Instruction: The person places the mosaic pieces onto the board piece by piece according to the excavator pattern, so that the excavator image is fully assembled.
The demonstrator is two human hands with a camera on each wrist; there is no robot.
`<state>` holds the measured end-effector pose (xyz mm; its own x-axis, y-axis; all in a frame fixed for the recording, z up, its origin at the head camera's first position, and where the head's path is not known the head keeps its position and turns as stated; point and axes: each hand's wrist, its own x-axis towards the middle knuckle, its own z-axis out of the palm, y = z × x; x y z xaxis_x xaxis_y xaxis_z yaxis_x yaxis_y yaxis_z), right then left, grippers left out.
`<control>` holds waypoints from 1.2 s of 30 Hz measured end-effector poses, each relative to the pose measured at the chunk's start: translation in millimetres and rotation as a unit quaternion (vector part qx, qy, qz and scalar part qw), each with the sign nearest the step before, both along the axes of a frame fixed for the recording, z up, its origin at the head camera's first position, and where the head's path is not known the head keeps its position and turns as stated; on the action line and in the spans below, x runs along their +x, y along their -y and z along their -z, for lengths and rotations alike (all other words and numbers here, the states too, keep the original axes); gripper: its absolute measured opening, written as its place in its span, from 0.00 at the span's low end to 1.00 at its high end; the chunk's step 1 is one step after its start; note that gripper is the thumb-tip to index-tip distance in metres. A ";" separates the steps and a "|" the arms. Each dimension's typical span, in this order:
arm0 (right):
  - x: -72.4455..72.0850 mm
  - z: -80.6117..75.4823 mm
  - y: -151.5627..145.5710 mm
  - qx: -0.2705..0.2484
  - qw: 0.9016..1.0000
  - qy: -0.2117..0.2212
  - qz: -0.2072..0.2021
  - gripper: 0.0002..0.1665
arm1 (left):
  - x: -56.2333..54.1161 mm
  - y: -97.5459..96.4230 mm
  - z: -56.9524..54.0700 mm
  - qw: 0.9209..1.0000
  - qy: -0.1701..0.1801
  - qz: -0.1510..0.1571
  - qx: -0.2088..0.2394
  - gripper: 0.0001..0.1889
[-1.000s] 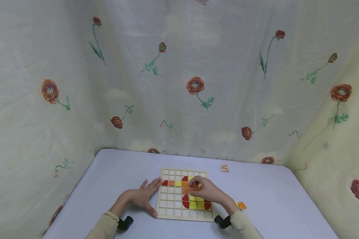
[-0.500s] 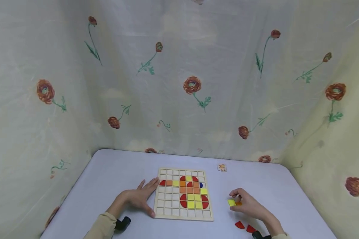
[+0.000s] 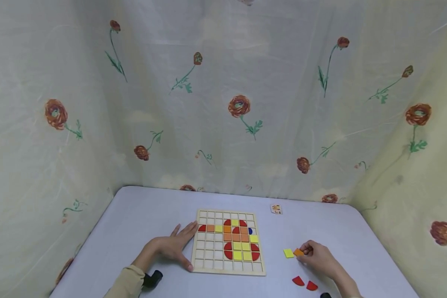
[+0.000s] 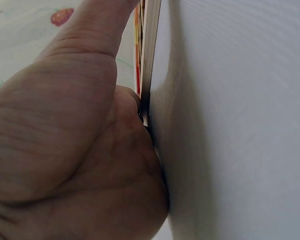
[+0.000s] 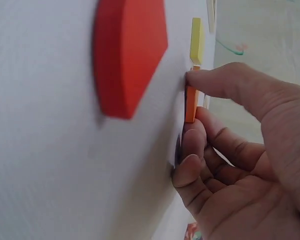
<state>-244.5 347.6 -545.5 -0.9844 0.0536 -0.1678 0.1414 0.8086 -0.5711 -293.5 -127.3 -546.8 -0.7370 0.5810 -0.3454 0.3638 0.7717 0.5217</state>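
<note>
A wooden grid board (image 3: 210, 255) lies on the table, part of its cells filled with red, orange and yellow tiles. My left hand (image 3: 173, 246) rests along the board's left edge, fingers and thumb spread; the left wrist view shows its palm beside the board's edge. To the right of the board, my right hand (image 3: 319, 258) pinches an orange square tile (image 5: 190, 105) between thumb and fingers, at the table surface. A yellow square tile (image 3: 288, 253) lies right beside the orange one. Two red quarter-round tiles, one left (image 3: 298, 281) and one right (image 3: 311, 285), lie nearer the front.
A small printed card (image 3: 276, 209) lies behind the board, to the right. A blue rounded piece (image 3: 250, 231) sits near the board's right edge. Flowered curtain cloth (image 3: 223, 165) surrounds the white table (image 3: 156, 207) at the back and sides.
From above the board, my right hand has moved right to the loose tiles, then from over the yellow tile to the orange one. My left hand stays at the board's edge.
</note>
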 end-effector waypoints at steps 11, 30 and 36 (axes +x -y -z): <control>-5.4 -10.1 43.8 -0.047 0.999 -0.019 0.003 0.16 | -4.8 5.5 11.1 1.000 -0.005 0.012 -0.003 0.69; -43.6 -14.2 226.8 -0.069 0.960 -0.047 -0.268 0.11 | -6.4 5.0 8.4 1.000 -0.011 0.024 -0.004 0.68; -54.0 -7.0 259.0 -0.051 0.959 -0.063 -0.273 0.09 | -6.1 6.7 5.3 0.999 -0.011 0.033 -0.001 0.68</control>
<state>-298.5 88.6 -538.5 -0.8738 -0.4857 -0.0226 -0.3622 0.6812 -0.6363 -299.6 -134.0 -552.1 -0.7052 0.6272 -0.3305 0.4250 0.7472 0.5110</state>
